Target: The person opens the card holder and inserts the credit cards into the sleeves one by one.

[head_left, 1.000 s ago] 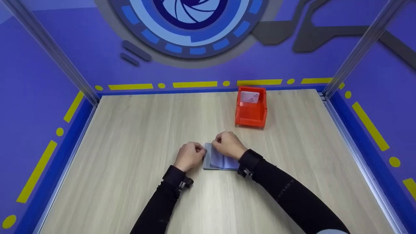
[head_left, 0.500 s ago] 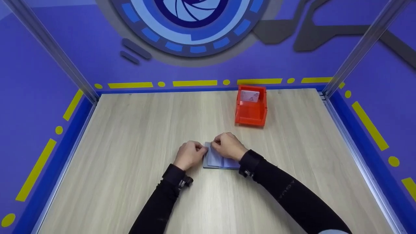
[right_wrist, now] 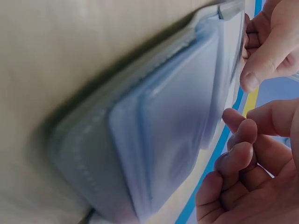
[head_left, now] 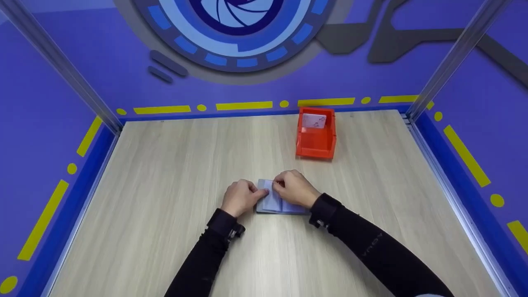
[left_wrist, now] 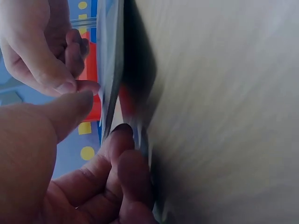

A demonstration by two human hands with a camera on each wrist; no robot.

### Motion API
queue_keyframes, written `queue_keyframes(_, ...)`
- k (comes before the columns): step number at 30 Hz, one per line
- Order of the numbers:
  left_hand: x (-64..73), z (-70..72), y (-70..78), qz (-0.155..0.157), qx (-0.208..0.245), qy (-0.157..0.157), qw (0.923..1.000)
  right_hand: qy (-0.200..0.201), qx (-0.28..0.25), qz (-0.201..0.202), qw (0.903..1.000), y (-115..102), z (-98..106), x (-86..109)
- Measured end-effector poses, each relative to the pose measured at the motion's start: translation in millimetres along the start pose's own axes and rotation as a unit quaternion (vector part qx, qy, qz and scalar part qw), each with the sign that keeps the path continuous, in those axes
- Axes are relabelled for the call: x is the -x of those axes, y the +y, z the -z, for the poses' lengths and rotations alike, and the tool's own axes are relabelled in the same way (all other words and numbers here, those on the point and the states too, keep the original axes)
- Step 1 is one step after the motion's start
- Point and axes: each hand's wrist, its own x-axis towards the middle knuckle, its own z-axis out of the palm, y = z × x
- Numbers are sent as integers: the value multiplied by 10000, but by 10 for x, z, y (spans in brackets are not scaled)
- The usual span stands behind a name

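Note:
A small grey card holder (head_left: 272, 204) with stitched covers and clear plastic sleeves (right_wrist: 173, 126) lies open on the wooden table. My left hand (head_left: 240, 199) grips its left edge, the thumb over the sleeves and the fingers curled at the cover's underside. Over the holder's upper middle is my right hand (head_left: 297, 189), fingers curled and thumb near the index finger. In the right wrist view its fingertips (right_wrist: 230, 116) come right up to the sleeve edges; whether they pinch a sleeve, I cannot tell. This hand covers part of the holder's right side.
An orange-red open bin (head_left: 315, 142) stands behind the holder, toward the back wall, with a pinkish card (head_left: 314, 120) leaning inside it. Blue panels (head_left: 231, 93) with yellow marks enclose the table (head_left: 173, 173) at the back and sides.
My right hand has shifted slightly right, away from the left hand. My left thumb has slid a little rightward onto the sleeves, which lie flatter than one second ago.

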Motion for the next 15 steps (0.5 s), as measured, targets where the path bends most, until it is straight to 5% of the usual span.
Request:
queue_keyframes(7,-13,-16,2,108,40,-120,9999,91,-40,-71,9999,87,157,66)
queue_keyframes(15,7,-10,13,203,133,-229,9994,347,-221,-691,9968,241,659,82)
